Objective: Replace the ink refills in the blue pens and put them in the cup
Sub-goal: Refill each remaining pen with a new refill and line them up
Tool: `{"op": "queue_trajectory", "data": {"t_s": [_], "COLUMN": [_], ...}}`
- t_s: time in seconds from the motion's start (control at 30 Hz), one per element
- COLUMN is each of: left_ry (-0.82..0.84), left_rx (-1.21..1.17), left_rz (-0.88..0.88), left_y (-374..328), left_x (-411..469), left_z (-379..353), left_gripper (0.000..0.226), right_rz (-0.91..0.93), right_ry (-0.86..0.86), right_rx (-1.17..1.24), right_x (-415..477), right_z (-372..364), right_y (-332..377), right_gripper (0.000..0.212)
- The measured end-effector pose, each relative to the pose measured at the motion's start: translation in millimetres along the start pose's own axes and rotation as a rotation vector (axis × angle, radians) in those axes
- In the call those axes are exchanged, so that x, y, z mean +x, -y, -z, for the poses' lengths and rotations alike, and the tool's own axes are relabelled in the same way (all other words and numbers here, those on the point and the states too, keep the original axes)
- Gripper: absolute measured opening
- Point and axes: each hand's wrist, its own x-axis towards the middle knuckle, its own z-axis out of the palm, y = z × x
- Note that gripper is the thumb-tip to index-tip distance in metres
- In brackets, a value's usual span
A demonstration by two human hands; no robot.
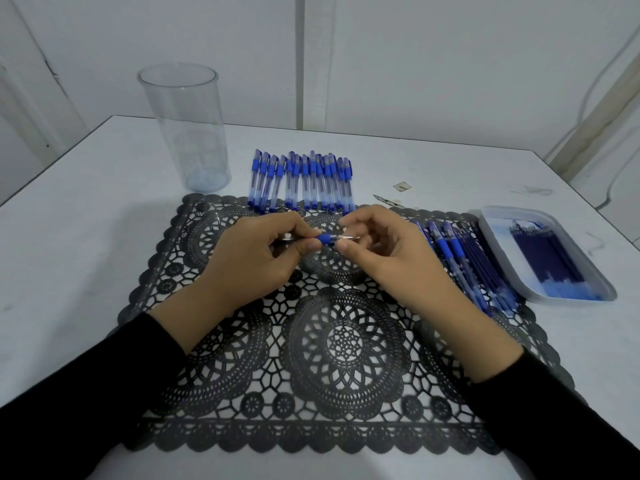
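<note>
White worktop (pixel 104 209) bearing a black lace mat (pixel 346 341) at centre, an upright clear cup (pixel 187 129) at far left, a row of blue pens (pixel 301 181) along the mat's far edge, and a tray (pixel 500 252) of refills (pixel 547 258) at right.

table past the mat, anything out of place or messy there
Two small scraps lie loose on the table just right of the pen row. The refill tray is smeared blue inside, likely ink. Nothing else stands out.

white table (pixel 433 168) | pale panelled walls (pixel 450 64) | cable on right wall (pixel 588 95)
</note>
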Motion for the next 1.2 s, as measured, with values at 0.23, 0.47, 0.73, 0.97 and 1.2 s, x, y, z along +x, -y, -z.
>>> {"op": "queue_trajectory", "data": {"t_s": [0.23, 0.47, 0.73, 0.97, 1.2], "left_ry": [0.03, 0.008, 0.039, 0.042, 0.038], "left_rx": [-0.009, 0.0, -0.009, -0.004, -0.011], "left_rz": [0.019, 0.072, 0.072, 0.072, 0.05], "left_y": [4, 11, 13, 9, 8], "left_x": [0, 1, 1, 0, 1], "left_z": [2, 9, 7, 6, 4], "left_gripper": [0.016, 0.017, 0.023, 0.014, 0.014], "right_rz": [0.001, 0.034, 0.191, 0.177, 0.128], "right_ry": [-0.022, -0.029, -0.02, -0.035, -0.131], "right_rx": [-0.045, -0.207, -0.601, -0.642, -0.479], "right_x": [1, -2, -3, -4, -1], "right_z": [2, 8, -7, -6, 3], "right_y": [-2, -10, -13, -12, -6], "right_gripper": [0.005, 0.01, 0.007, 0.013, 0.017]}}
